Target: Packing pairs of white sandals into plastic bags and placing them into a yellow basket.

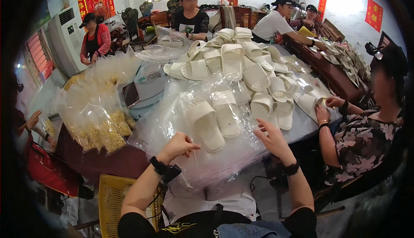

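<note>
A pair of cream slippers lies in front of me, a left slipper (207, 126) and a right slipper (227, 116), toes away from me, on clear plastic sheeting (172, 104). Beside the heel of the left slipper is my left hand (177, 146). Its fingers are closed in a pinch over the plastic, and what they hold, if anything, is too small to make out. My right hand (276, 142) hovers to the right of the pair with its fingers apart and nothing in it. Beyond the pair rises a pile of loose cream slippers (256, 78).
Clear bags of small yellow pieces (97, 126) crowd the table's left side, by a grey-blue scale (148, 85). A co-worker (362, 138) handles a slipper at my right; others stand or sit around. A yellow plastic crate (113, 199) is by my left leg.
</note>
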Tool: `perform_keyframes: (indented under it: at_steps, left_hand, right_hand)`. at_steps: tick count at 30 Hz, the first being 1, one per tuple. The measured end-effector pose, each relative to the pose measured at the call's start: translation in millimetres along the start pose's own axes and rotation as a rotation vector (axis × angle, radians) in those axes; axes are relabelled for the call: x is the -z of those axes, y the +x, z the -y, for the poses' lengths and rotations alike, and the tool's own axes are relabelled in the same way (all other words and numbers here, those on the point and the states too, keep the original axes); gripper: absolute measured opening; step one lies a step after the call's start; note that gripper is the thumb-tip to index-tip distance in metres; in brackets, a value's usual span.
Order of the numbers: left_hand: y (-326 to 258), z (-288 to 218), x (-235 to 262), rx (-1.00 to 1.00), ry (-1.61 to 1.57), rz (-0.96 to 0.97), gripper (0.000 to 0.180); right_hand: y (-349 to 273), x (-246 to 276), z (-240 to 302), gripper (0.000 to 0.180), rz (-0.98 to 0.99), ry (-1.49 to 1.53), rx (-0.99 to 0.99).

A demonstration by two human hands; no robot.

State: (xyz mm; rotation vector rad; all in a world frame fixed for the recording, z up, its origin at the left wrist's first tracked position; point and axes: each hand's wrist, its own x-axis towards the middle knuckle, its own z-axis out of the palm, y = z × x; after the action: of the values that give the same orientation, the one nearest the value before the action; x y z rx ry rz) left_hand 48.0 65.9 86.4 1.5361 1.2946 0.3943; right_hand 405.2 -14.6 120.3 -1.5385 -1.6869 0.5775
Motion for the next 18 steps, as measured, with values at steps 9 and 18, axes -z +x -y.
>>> perform_keyframes:
  at_steps: [9, 18]
  left_hand:
    - [-16, 19, 15, -0.094, -0.838, 0.009, 0.016]
    - [-39, 12, -6, -0.131, -1.108, 0.26, 0.049]
  right_hand:
    - [31, -25, -30, 0.085, 0.244, -0.079, -0.069]
    - [1, -27, 12, 0.057, 0.321, 0.12, -0.265]
